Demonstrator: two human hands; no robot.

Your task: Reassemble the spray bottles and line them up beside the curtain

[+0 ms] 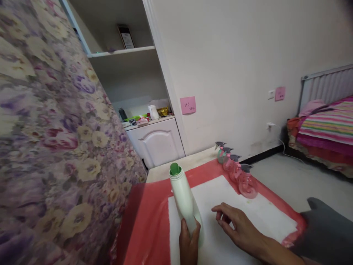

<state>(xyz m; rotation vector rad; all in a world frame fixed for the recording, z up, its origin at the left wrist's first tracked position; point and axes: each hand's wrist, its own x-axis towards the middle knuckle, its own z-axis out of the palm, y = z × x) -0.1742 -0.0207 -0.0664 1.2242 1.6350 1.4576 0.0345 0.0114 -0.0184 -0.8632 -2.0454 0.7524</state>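
While my left fingers (184,232), spread to its width, grip the bottle (182,193) low over the sheet (213,193), my right fingers (225,211) hang half-curled, empty; smooth, seemingly stiff plastic might slip, so low suits.

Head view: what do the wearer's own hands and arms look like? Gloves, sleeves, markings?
Both the left hand and right hand are bare: no gloves, and no rings, watch or cables visible. The right forearm shows bare near the wrist; any sleeve toward the frame edge is unclear.
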